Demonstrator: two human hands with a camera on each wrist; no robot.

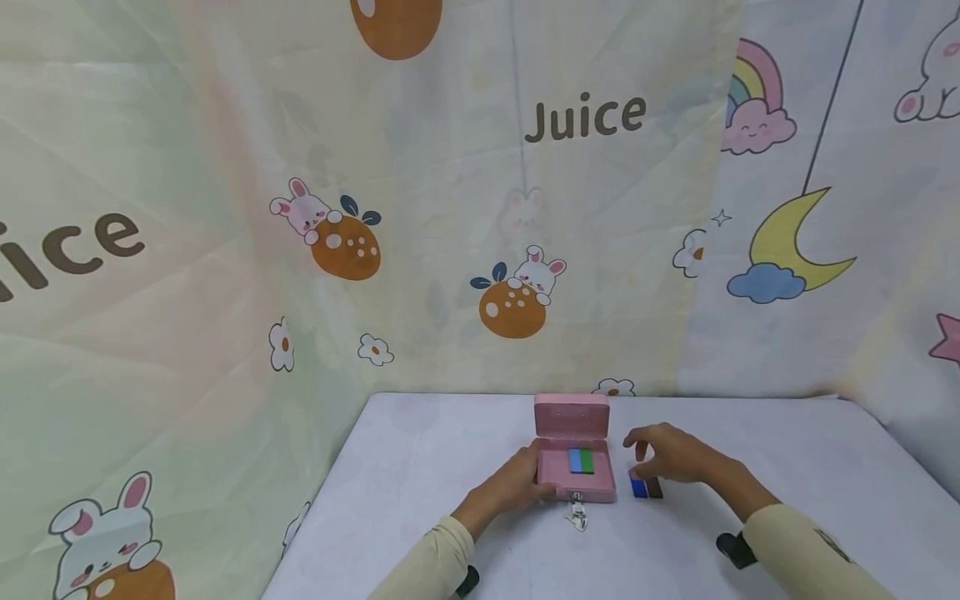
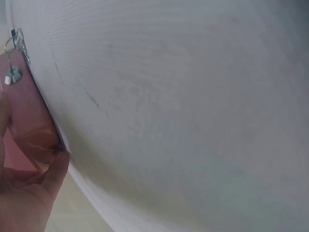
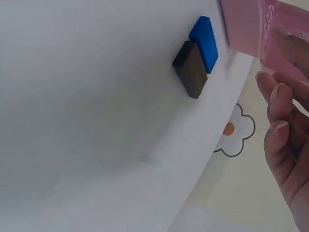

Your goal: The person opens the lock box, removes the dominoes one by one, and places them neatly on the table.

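A small pink lock box (image 1: 577,493) stands on the table with its lid (image 1: 572,417) raised at the back. Inside it a light blue block (image 1: 575,461) and a green block (image 1: 587,461) lie side by side. My left hand (image 1: 517,477) grips the box's left side, thumb at the front corner. Keys (image 2: 14,74) hang from the lock at the front. To the right of the box, a dark blue block (image 3: 206,43) and a brown block (image 3: 194,72) lie together. Just above them is my right hand (image 1: 670,452), fingers loosely bent and holding nothing.
The white table (image 1: 435,450) ends at a back edge close behind the box. A printed cloth (image 1: 450,358) with rabbits and fruit hangs behind and to the left.
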